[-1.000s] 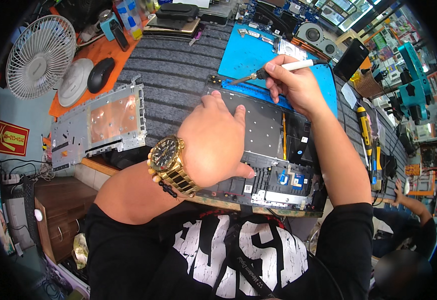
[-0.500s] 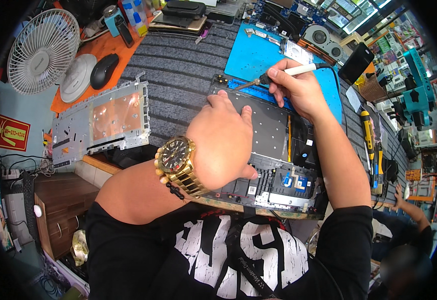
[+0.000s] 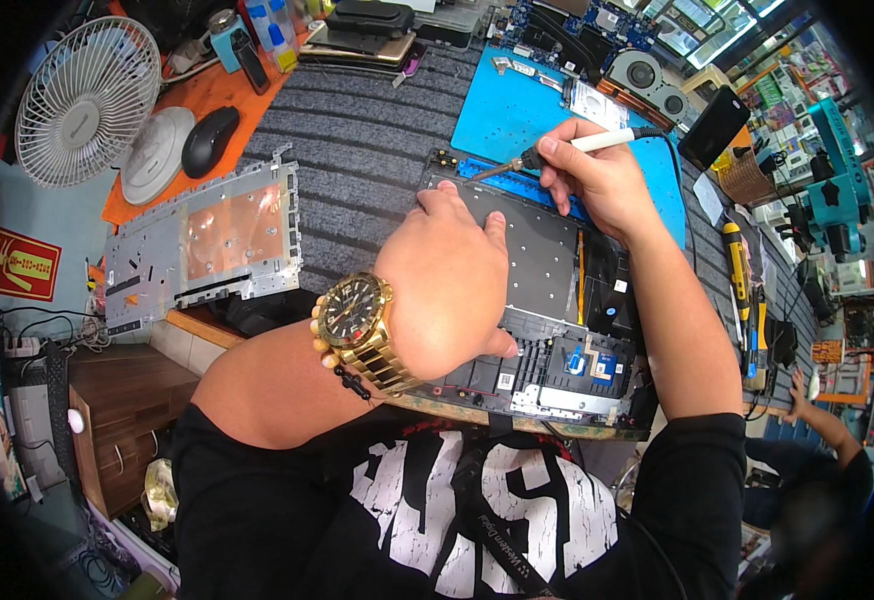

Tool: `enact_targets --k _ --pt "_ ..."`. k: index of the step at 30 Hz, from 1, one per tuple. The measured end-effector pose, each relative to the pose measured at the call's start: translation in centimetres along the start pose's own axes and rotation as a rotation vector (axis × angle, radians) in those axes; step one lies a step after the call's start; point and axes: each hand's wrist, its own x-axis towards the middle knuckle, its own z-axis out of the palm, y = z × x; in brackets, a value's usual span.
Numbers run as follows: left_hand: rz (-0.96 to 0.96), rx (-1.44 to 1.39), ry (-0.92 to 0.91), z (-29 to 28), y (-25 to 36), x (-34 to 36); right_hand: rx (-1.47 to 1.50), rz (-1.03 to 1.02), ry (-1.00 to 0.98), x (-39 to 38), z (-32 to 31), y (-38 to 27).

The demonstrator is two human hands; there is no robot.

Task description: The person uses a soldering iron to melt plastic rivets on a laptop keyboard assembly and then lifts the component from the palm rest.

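A dark laptop top case point(image 3: 540, 268), its inner side up, lies in front of me. My left hand point(image 3: 449, 275) is spread flat over its left part, fingers stretched toward the far edge. Between thumb and fingers, my right hand point(image 3: 597, 178) grips a soldering iron point(image 3: 602, 140) with a white handle. The iron slants down to the left, and its tip is at the case's far edge, close to my left fingertips. Whether the tip touches the case I cannot tell. A yellow ribbon cable point(image 3: 581, 275) and the touchpad's back point(image 3: 594, 366) show on the case.
A blue mat point(image 3: 487, 105) lies beyond the case, with a circuit board point(image 3: 577, 35) and a cooling fan point(image 3: 642, 75) at its far side. At left are a metal plate point(image 3: 147, 255), a mouse point(image 3: 209, 141) and a fan point(image 3: 85, 110). Screwdrivers point(image 3: 735, 255) lie at right; another person's arm point(image 3: 827, 420) shows beyond.
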Motion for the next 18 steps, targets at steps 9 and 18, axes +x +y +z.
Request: enact_targets --k 9,18 --pt "0.003 -0.016 0.000 -0.2 -0.1 0.0 0.089 0.013 0.013 0.2 -0.5 0.3" --pt "0.052 -0.106 0.012 -0.4 -1.4 0.8 0.299 -0.022 0.082 0.5 -1.7 0.9"
